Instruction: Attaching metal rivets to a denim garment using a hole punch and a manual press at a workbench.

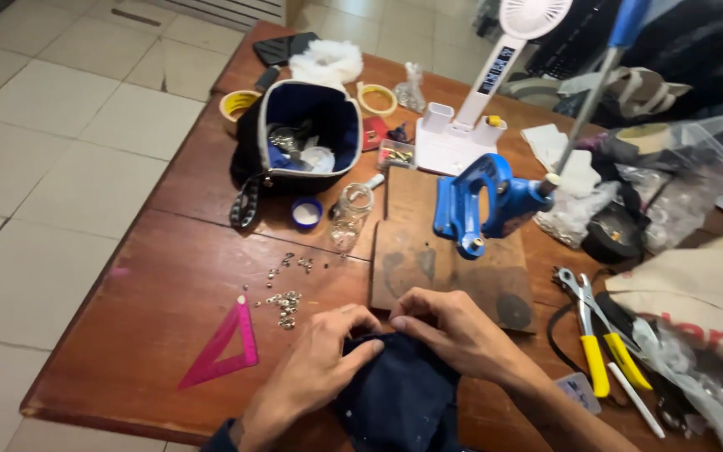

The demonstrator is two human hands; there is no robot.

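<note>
At the near edge of the worktop (pixel 152 335), both hands pinch the top edge of a dark blue cloth (pixel 399 398). Left hand (pixel 315 368) has its fingers (pixel 361 322) curled narrow over the cloth's left corner; right hand (pixel 453 331) has its fingers closed on the same hem, the two hands touching. Cloth lies just in front of a wooden board (pixel 428 259) that carries a blue hand press (pixel 483 201) with a long lever. Loose metal eyelets (pixel 286 305) lie near the left hand, beside a pink set square (pixel 223 343); yellow-handled pliers (pixel 600 343) lie to the right. Judging by the grip, a spot on the hem is being folded or lined up. Any next move calls for keeping the fold pinched flat.
</note>
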